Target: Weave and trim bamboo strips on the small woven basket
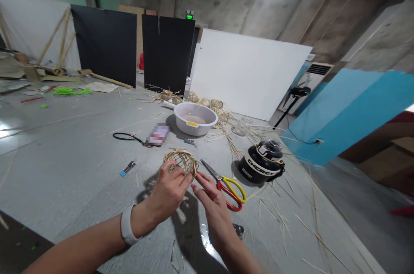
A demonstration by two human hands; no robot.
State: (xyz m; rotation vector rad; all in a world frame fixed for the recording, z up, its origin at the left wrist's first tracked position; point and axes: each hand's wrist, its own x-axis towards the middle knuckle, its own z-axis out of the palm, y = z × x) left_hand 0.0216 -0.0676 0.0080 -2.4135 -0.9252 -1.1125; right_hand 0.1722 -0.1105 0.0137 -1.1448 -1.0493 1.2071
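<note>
A small woven bamboo ball [181, 160] sits just above the grey table [74, 153], held from below by my left hand [168, 190], whose fingers curl around its near side. My right hand [210, 198] pinches at the ball's right edge with thumb and fingertips. A white band circles my left wrist. Red and yellow scissors [228, 185] lie on the table just right of my right hand.
A black jug [261, 163] stands to the right. Farther back are a white basin [195, 119], more woven balls [216, 106] and loose bamboo strips. A small clipper [127, 168], a black cord [127, 137] and boards against the wall also show.
</note>
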